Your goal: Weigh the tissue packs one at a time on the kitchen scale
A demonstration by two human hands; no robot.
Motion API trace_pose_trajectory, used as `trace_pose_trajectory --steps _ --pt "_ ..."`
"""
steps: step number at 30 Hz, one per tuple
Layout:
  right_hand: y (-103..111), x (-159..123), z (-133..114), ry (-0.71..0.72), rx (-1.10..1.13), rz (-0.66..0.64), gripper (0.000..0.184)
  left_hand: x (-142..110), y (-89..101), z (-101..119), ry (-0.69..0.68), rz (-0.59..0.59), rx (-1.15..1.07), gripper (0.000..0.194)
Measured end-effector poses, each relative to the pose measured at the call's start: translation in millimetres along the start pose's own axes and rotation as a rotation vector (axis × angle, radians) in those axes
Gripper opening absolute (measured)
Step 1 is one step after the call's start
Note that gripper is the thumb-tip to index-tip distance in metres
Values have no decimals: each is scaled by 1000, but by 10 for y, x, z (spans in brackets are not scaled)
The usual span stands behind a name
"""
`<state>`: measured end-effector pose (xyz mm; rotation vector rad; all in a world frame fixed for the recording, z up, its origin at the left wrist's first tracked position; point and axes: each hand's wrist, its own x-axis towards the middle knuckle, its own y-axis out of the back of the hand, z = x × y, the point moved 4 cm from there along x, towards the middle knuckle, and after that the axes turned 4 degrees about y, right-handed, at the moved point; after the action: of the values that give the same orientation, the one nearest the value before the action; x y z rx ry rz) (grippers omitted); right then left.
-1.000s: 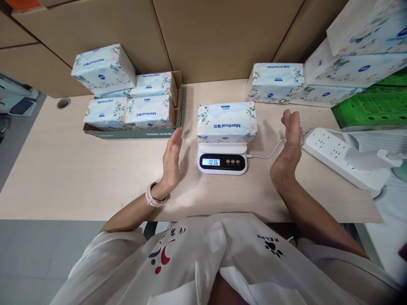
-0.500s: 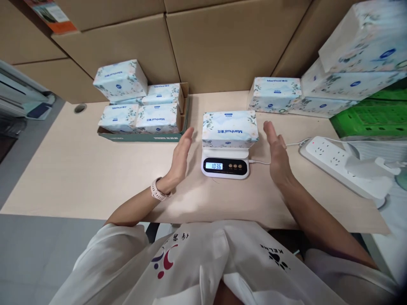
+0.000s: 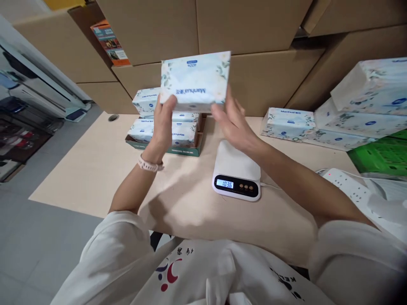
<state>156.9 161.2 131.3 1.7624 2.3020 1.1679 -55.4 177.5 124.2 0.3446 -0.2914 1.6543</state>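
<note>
A white digital scale (image 3: 235,167) sits on the pale wooden surface (image 3: 95,173), its display lit. Beyond it, the left hand (image 3: 163,123) and right hand (image 3: 234,122) grip a Manhua tissue pack (image 3: 195,78) by opposite ends, raised above the surface. Behind, partly hidden, a green-sided tray (image 3: 186,151) holds similar packs; stacked tissue packs (image 3: 365,123) stand right, and cardboard boxes (image 3: 244,27) line the back.

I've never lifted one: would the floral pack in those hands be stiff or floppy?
The floral pack is probably fairly stiff: its edges look nearly straight between the left hand and right hand. Its boxy shape suggests sliding rather than rolling.
</note>
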Motion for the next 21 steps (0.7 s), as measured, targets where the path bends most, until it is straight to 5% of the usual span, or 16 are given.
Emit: trace_pose_trajectory --steps 5,8,10,12,15,18,21 --pt "-652 783 456 -222 36 13 85 572 315 -456 48 156 108 63" --pt "-902 818 641 -314 43 -48 82 607 403 -694 30 185 219 71" --pt "-879 664 702 -305 26 -90 82 524 395 -699 -18 159 267 70" --pt "-663 412 754 -226 -61 -81 82 407 319 -569 -77 127 277 64" --pt "-54 -73 914 -103 -319 76 74 285 40 -283 -123 65 229 53" --pt "614 -605 1236 -185 -564 295 66 318 -453 -197 -95 -15 158 39" --pt "1045 -1083 1590 -304 -630 470 58 474 -1149 -500 57 -190 66 29"
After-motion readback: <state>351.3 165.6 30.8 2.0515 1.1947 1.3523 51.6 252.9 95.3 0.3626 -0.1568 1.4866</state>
